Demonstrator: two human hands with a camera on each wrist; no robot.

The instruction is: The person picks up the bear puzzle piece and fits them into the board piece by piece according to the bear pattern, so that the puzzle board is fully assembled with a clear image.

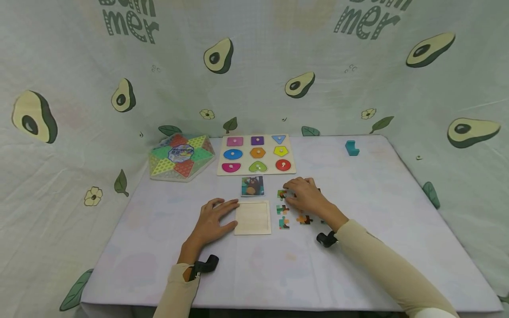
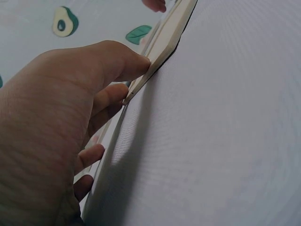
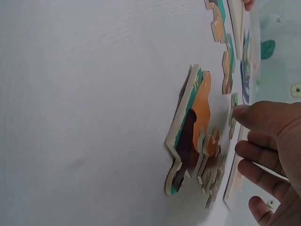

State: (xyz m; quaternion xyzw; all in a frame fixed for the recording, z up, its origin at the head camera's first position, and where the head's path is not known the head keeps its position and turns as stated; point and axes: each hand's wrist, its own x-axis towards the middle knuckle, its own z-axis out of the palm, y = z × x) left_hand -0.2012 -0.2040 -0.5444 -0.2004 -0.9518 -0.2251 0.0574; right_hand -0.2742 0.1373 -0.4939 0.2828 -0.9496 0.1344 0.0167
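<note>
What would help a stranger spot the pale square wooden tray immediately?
On the white-clothed table, find the pale rectangular board of colourful shapes. Just nearer lies a small square bear picture, then the tray. Unlike both, it is plain, and the left hand touches it.

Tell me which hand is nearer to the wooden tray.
Left. The left hand touches the left edge of the wooden tray; the right hand is farther right, at the puzzle pieces.

One left hand [image 1: 211,221], one right hand [image 1: 310,197], one tray [image 1: 253,218], one bear picture [image 1: 252,186], one box [image 1: 182,158], one board [image 1: 246,148] with nine shapes [image 1: 257,153], one block [image 1: 351,148], at least four puzzle pieces [image 1: 282,210].
</note>
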